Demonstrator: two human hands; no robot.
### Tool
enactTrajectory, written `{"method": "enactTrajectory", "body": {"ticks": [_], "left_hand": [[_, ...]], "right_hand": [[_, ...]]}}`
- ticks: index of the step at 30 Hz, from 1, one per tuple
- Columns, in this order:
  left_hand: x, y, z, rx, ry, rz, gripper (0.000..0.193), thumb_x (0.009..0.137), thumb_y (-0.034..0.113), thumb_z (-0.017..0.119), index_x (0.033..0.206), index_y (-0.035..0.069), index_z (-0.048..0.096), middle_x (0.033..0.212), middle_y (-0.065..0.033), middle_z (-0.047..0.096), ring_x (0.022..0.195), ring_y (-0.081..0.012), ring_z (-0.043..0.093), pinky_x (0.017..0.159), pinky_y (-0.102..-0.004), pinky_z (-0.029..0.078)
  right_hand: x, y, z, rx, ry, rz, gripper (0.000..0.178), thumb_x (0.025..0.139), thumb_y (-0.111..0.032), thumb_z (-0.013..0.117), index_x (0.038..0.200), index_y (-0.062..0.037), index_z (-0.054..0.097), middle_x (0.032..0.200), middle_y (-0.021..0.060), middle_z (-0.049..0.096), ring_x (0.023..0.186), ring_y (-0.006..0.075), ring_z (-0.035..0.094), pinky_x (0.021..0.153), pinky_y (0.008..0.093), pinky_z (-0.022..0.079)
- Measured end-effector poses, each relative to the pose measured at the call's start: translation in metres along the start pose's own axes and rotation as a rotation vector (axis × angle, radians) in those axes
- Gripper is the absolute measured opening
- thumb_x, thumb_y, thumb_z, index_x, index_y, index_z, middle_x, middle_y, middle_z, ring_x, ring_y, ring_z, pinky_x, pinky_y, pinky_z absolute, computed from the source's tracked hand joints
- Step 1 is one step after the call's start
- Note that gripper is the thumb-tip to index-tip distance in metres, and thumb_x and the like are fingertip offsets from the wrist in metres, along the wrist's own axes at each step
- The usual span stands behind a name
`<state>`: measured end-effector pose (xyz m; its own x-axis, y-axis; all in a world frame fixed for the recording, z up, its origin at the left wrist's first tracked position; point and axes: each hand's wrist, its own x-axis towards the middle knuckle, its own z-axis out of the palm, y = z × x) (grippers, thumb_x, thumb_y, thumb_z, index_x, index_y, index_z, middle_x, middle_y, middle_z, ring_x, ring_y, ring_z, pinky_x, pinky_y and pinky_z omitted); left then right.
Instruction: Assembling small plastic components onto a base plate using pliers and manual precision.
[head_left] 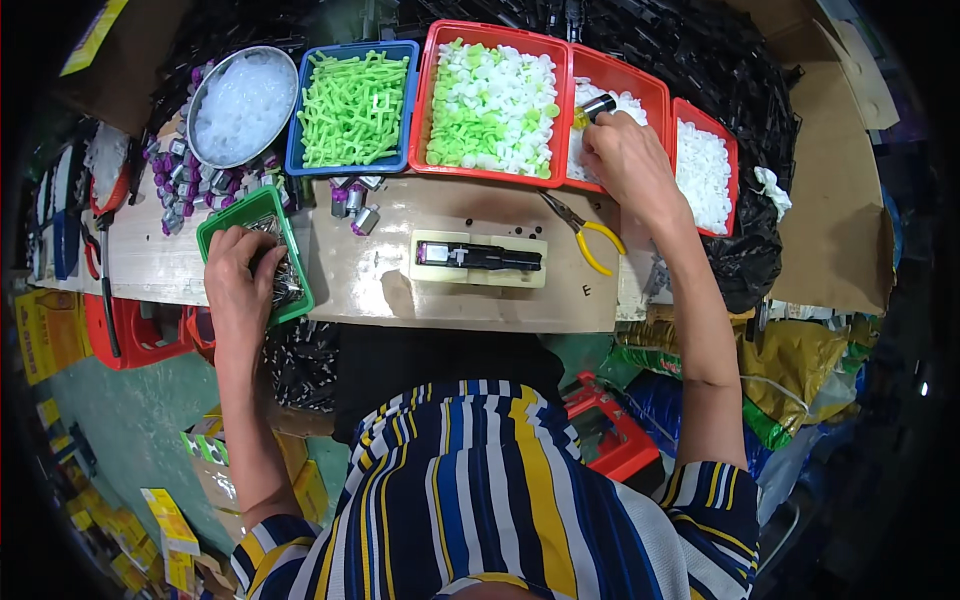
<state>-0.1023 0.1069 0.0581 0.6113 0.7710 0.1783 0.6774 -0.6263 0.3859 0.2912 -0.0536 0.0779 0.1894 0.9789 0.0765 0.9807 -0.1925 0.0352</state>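
My left hand (240,275) reaches into a green bin (305,300) of small shiny metal parts (287,275). Its fingers are curled together among them, and what they pinch is hidden. Over a red bin (655,90) of white plastic pieces, my right hand (630,160) is closed round a tool with a black-and-yellow handle (599,106); its working end cannot be seen. Between the hands, a cream-coloured fixture block (480,280) lies on the table, cradling a long black plastic housing (510,260). A silver motor-like part (433,254) sits in the housing's left end.
Yellow-handled pliers (597,250) lie right of the block. Behind stand a blue bin (293,150) of green plastic pieces, a red bin (420,130) of white and green pieces, and a round metal bowl (294,85). Small silver-and-purple motors (185,185) are heaped at left; black parts (740,50) pile up behind.
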Motion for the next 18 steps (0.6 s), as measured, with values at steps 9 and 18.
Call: {"method": "enactTrajectory", "body": {"ticks": [9,18], "left_hand": [[-0.004,0.001,-0.009,-0.076,0.083,-0.02,0.01,0.076,0.001,0.075,0.083,-0.003,0.07,0.081,-0.0121,0.062,0.078,-0.0284,0.056,0.07,-0.038,0.045],[-0.01,0.007,-0.022,-0.038,0.102,-0.034,0.012,0.077,0.003,0.076,0.082,-0.003,0.067,0.078,-0.0123,0.061,0.076,-0.0287,0.058,0.068,-0.0369,0.045]], "right_hand": [[-0.004,0.001,0.002,0.021,0.001,0.063,0.011,0.079,-0.004,0.069,0.088,0.0029,0.07,0.088,0.0143,0.065,0.092,0.0308,0.06,0.08,0.0425,0.048],[0.001,0.005,0.007,0.046,0.006,0.024,0.013,0.08,-0.003,0.068,0.09,0.0034,0.071,0.086,0.0139,0.065,0.091,0.03,0.06,0.08,0.0417,0.048]]}}
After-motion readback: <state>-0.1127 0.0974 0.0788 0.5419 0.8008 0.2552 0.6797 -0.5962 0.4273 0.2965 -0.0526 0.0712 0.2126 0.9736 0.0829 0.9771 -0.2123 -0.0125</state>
